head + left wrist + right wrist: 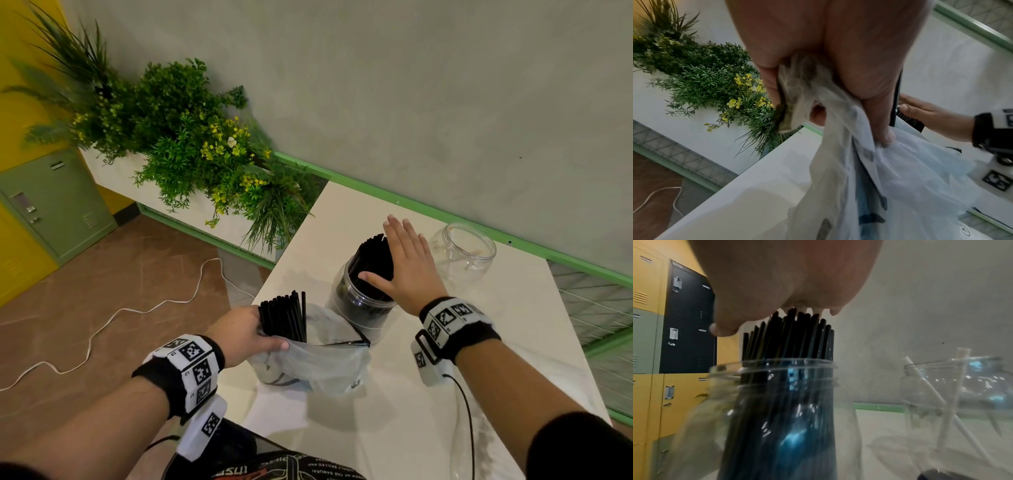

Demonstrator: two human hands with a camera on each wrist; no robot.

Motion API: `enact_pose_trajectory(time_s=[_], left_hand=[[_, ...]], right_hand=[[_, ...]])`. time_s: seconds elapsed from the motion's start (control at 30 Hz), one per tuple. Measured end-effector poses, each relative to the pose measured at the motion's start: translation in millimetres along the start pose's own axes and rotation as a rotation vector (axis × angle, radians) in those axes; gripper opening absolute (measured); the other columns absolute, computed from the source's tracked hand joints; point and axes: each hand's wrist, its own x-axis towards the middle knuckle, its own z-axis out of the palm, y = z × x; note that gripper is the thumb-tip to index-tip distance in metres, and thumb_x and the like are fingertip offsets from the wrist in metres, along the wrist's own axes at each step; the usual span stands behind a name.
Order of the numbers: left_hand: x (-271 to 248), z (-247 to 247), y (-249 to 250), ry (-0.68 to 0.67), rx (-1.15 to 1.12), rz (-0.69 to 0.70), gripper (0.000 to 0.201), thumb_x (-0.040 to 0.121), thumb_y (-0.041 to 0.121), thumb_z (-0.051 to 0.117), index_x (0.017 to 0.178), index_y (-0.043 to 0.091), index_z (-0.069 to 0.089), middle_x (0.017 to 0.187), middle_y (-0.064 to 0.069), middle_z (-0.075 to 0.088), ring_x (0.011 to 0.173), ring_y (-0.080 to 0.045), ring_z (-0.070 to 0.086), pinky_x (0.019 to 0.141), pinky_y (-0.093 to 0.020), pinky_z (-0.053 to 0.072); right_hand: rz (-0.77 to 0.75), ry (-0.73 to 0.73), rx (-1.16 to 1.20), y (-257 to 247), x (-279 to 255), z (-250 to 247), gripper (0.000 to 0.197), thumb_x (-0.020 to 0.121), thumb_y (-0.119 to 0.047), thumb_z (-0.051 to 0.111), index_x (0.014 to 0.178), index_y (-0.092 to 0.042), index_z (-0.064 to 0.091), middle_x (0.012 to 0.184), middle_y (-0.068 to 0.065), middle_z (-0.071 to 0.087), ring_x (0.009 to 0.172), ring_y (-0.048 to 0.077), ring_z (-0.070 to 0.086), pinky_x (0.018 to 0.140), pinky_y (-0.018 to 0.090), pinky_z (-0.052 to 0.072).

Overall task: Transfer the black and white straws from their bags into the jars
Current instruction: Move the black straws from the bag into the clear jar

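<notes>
A clear jar (356,305) (777,410) on the white table (411,394) holds a thick bundle of black straws (373,260) (789,337) that stick out of its mouth. My right hand (400,260) (777,296) lies flat and open on top of their ends. My left hand (246,332) (838,81) grips a translucent plastic bag (315,359) (890,178) near its mouth, with more black straws (284,317) standing up out of it. A second clear jar (462,253) (953,394) at the back right holds a few white straws (927,386).
Artificial plants (178,130) in a white planter stand left of the table. A white cable (102,329) trails over the brown floor. Green, yellow and black lockers (51,205) (686,318) are at the left. A grey wall and a green rail (445,216) bound the table's far side.
</notes>
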Motion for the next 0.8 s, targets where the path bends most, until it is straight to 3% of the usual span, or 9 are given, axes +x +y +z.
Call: enact_pose_trajectory(time_s=[0.07,0.13,0.23,0.33,0.4,0.53,0.63,0.73,0.8], left_hand=[[0,0,0,-0.001,0.012,0.001,0.044,0.072,0.047,0.077,0.108,0.025,0.065,0.101,0.008,0.070,0.094,-0.009,0.064,0.084,-0.032,0.052],[1,0,0,-0.006,0.009,0.010,0.043,0.071,0.047,0.077,0.107,0.027,0.065,0.099,0.009,0.070,0.093,-0.009,0.064,0.084,-0.033,0.052],[1,1,0,-0.001,0.010,0.019,0.040,0.071,0.047,0.077,0.105,0.028,0.065,0.097,0.010,0.069,0.090,-0.007,0.064,0.083,-0.032,0.053],[1,0,0,0.004,0.027,0.025,0.036,0.072,0.048,0.076,0.101,0.030,0.064,0.095,0.012,0.069,0.089,-0.006,0.064,0.081,-0.029,0.052],[1,-1,-2,0.005,0.025,0.023,0.034,0.072,0.048,0.076,0.099,0.032,0.062,0.094,0.013,0.068,0.088,-0.005,0.063,0.079,-0.027,0.052],[3,-1,-6,0.004,0.010,0.007,0.040,0.071,0.050,0.076,0.104,0.029,0.065,0.096,0.012,0.069,0.088,-0.005,0.064,0.081,-0.030,0.053],[4,0,-8,0.006,-0.001,-0.005,0.044,0.068,0.054,0.076,0.103,0.030,0.066,0.096,0.013,0.070,0.088,-0.005,0.064,0.082,-0.032,0.053],[4,0,-8,0.001,0.006,-0.001,0.048,0.065,0.059,0.073,0.103,0.030,0.065,0.095,0.014,0.069,0.088,-0.005,0.064,0.081,-0.033,0.054],[4,-1,-8,0.002,0.015,-0.002,0.046,0.067,0.057,0.074,0.103,0.030,0.065,0.095,0.013,0.069,0.088,-0.005,0.064,0.081,-0.033,0.054]], right_hand=[[-0.068,-0.069,-0.041,2,16,-2,0.108,0.071,-0.089,0.021,0.153,-0.021,0.006,0.161,-0.005,0.002,0.148,0.020,-0.002,0.120,0.043,0.002],[-0.098,-0.160,-0.001,3,27,1,0.103,0.070,-0.088,0.029,0.150,-0.024,0.020,0.158,-0.002,0.019,0.145,0.024,0.017,0.118,0.045,0.016],[-0.061,-0.120,0.136,0,34,5,0.078,0.074,-0.074,0.053,0.126,-0.017,0.048,0.126,0.002,0.044,0.115,0.025,0.047,0.099,0.040,0.042],[-0.059,0.107,0.172,-6,33,8,0.068,0.072,-0.069,0.058,0.106,-0.010,0.052,0.106,0.004,0.044,0.097,0.024,0.045,0.088,0.038,0.044],[-0.050,0.209,0.128,-9,33,7,0.069,0.070,-0.071,0.053,0.107,-0.012,0.053,0.106,0.005,0.044,0.098,0.025,0.043,0.087,0.040,0.044],[-0.014,0.057,0.029,-8,38,5,0.073,0.075,-0.071,0.053,0.128,-0.022,0.048,0.131,0.004,0.044,0.120,0.027,0.040,0.098,0.043,0.038],[0.041,-0.109,0.119,-6,42,5,0.062,0.080,-0.069,0.052,0.121,-0.022,0.053,0.117,0.000,0.055,0.110,0.022,0.049,0.092,0.037,0.044],[0.065,0.008,0.189,-9,40,6,0.055,0.082,-0.064,0.053,0.112,-0.018,0.057,0.105,-0.001,0.054,0.103,0.020,0.048,0.088,0.034,0.042],[0.065,0.062,0.146,-11,41,4,0.055,0.083,-0.062,0.053,0.118,-0.019,0.055,0.112,0.000,0.053,0.108,0.022,0.044,0.091,0.037,0.042]])
